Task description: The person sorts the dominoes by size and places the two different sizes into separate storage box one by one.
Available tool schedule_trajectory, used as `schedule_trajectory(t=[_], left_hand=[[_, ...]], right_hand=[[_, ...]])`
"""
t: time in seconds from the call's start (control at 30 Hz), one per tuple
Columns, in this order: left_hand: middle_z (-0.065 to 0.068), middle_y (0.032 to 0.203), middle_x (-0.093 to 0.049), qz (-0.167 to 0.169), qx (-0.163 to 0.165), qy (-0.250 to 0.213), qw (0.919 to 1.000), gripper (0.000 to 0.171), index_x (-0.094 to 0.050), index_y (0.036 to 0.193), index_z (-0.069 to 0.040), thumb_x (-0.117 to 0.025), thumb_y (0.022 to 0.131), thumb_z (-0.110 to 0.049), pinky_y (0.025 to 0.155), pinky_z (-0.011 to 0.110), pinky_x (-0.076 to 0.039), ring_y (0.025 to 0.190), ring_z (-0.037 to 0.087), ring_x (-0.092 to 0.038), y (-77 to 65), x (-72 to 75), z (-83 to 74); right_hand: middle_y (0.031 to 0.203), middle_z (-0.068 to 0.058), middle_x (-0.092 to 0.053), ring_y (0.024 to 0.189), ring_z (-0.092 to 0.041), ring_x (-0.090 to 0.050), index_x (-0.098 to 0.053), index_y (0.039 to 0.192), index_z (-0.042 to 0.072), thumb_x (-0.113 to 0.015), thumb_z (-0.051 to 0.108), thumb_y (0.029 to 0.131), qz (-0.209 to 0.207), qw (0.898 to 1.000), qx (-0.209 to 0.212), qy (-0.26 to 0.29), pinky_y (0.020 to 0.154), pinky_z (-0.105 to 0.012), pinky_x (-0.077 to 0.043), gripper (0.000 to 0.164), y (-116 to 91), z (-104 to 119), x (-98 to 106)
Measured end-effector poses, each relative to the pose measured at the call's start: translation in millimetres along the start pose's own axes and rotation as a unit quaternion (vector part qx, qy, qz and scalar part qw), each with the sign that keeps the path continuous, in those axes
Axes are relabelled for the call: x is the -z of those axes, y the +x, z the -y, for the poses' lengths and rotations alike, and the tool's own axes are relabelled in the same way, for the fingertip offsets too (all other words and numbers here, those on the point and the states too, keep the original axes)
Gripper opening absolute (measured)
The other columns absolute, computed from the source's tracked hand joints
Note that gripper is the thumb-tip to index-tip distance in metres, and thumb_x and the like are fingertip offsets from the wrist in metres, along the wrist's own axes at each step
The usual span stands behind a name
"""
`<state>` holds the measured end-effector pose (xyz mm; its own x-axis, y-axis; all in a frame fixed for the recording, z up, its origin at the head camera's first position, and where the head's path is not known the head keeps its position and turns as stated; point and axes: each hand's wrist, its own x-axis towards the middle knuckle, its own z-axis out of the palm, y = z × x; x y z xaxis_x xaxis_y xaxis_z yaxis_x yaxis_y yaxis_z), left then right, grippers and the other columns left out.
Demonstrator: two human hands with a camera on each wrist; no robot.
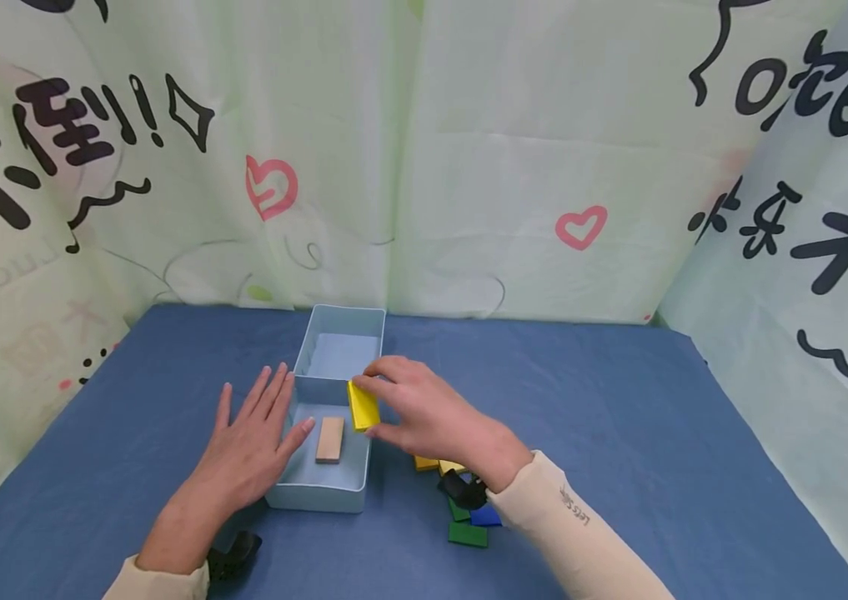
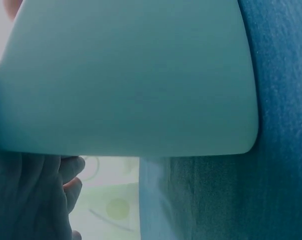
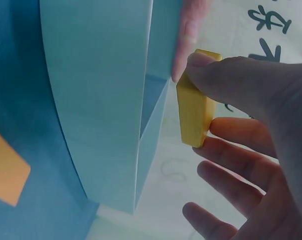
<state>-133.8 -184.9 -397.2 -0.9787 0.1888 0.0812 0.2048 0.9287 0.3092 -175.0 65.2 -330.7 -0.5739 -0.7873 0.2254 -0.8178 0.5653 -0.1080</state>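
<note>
My right hand [image 1: 424, 408] pinches a yellow block [image 1: 364, 406] between thumb and fingers, over the right side of the light blue box [image 1: 316, 498]. In the right wrist view the yellow block [image 3: 193, 112] is held above the box wall [image 3: 98, 100], its long side between thumb and fingertips. My left hand [image 1: 247, 454] lies along the left rim of the box with its fingers straight. Inside the near section, a plain wooden block [image 1: 329, 440] lies flat. From the left wrist, the box's outer wall [image 2: 130, 80] fills most of the view.
Several loose blocks lie on the blue cloth right of the box, partly under my right wrist: a green block [image 1: 468, 534], a blue block [image 1: 485, 516] and an orange-yellow block [image 1: 426, 463] among them. Behind the table hangs a printed curtain [image 1: 469, 167].
</note>
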Motion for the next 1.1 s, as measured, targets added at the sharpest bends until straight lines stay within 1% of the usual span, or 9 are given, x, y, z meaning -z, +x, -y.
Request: schedule_trajectory(t=[0.23,0.37,0.47,0.7,1.1], left_hand=[[0.016,0.167,-0.013,0.002,0.000,-0.006,1.0000,0.079,-0.018,0.158,-0.003,-0.045,0.102,-0.051,0.118,0.067,0.005,0.154,0.037,-0.008,-0.2,-0.4,-0.2],[0.016,0.167,-0.012,0.006,0.003,-0.010,0.9999,0.079,-0.017,0.158,-0.003,-0.045,0.102,-0.051,0.118,0.067,0.006,0.154,0.037,-0.008,0.2,-0.3,0.1],[0.016,0.167,-0.012,0.008,0.006,-0.011,0.9999,0.079,-0.017,0.158,-0.003,-0.045,0.102,-0.051,0.118,0.067,0.007,0.154,0.038,-0.008,0.4,0.1,0.3],[0.016,0.167,-0.012,0.008,0.005,-0.012,0.9999,0.078,-0.017,0.159,-0.004,-0.046,0.102,-0.049,0.118,0.067,0.006,0.154,0.037,-0.008,-0.3,-0.8,0.1],[0.016,0.167,-0.013,0.003,0.003,-0.010,0.9999,0.077,-0.018,0.158,-0.003,-0.047,0.102,-0.047,0.118,0.067,0.004,0.154,0.037,-0.009,0.7,-0.7,-0.1]], right_hand=[[0.126,-0.004,-0.061,0.121,-0.021,-0.055,-0.062,0.133,0.010,-0.078,0.033,0.085,0.011,1.000,-0.008,-0.011,0.104,-0.036,-0.049,0.055,6,9,-9],[0.126,-0.002,-0.062,0.124,-0.021,-0.053,-0.063,0.131,0.012,-0.078,0.036,0.085,0.019,0.999,-0.027,-0.028,0.102,-0.037,-0.049,0.054,8,14,-15],[0.123,-0.001,-0.063,0.123,-0.021,-0.053,-0.065,0.128,0.012,-0.077,0.037,0.085,0.024,0.998,-0.038,-0.037,0.101,-0.037,-0.049,0.051,10,20,-20],[0.120,0.000,-0.065,0.121,-0.019,-0.053,-0.067,0.125,0.014,-0.077,0.042,0.085,0.046,0.994,-0.069,-0.071,0.106,-0.037,-0.046,0.049,13,30,-30],[0.116,0.000,-0.065,0.112,-0.019,-0.054,-0.069,0.121,0.017,-0.075,0.039,0.086,0.066,0.988,-0.108,-0.091,0.102,-0.036,-0.047,0.042,16,36,-35]])
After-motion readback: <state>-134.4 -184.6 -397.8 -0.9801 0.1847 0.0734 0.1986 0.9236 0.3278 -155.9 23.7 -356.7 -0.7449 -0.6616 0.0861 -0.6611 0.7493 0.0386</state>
